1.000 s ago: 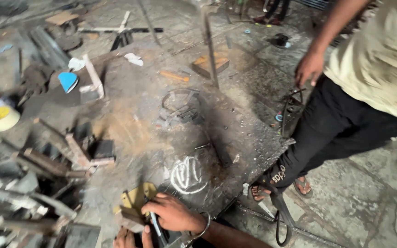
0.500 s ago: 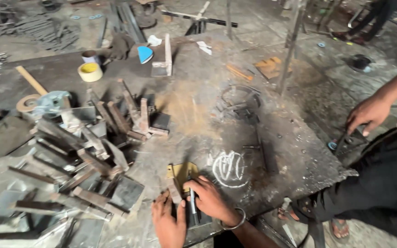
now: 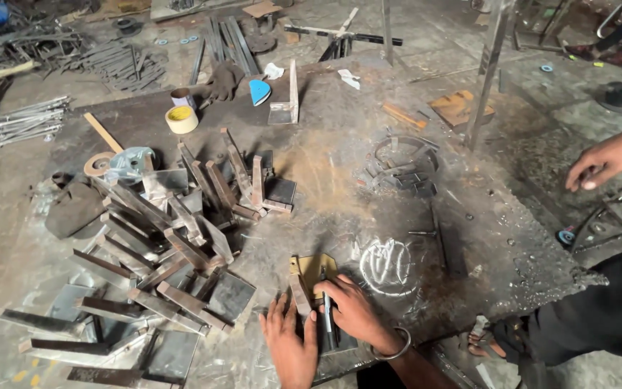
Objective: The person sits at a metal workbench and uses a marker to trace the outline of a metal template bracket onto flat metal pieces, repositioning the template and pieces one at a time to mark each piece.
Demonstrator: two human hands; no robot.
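Scarred steel plate (image 3: pixel 325 180) formed the worktable. At six o'clock, a yellowish plate (image 3: pixel 316 268) was pinned under both hands, its lower part hidden by them. The left hand (image 3: pixel 291 344) was pressed flat, released, beside a small bar (image 3: pixel 299 292). The right hand (image 3: pixel 354 311) was closed around a marker (image 3: pixel 327 317). At eleven o'clock, a yellow-lidded tub (image 3: pixel 181 119) was seen, contents hidden. Another person's hand (image 3: pixel 606 160) at three o'clock was cut off. Compared with earlier, the plate had been brought nearer centre.
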